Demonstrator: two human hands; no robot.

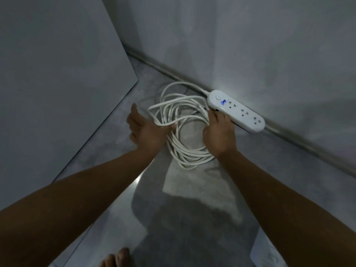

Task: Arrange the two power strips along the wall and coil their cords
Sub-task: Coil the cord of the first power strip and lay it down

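Bare toes (115, 259) show at the bottom edge; beyond them the white cord (189, 153) lies in loose loops on the grey floor (192, 189), left hand (146, 132) fingers hooked round its left strands, right hand (219, 132) fingers clenched on its right side, just beside the white three-socket power strip (237, 110) lying flat against the wall's skirting (300, 145).

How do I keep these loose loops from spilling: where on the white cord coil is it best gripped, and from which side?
Probably the near arc of the cord coil, where the strands lie bunched side by side. Come from the near, open side, scooping under the whole bundle. The far loops fan apart, and the power strip and wall close off that side.
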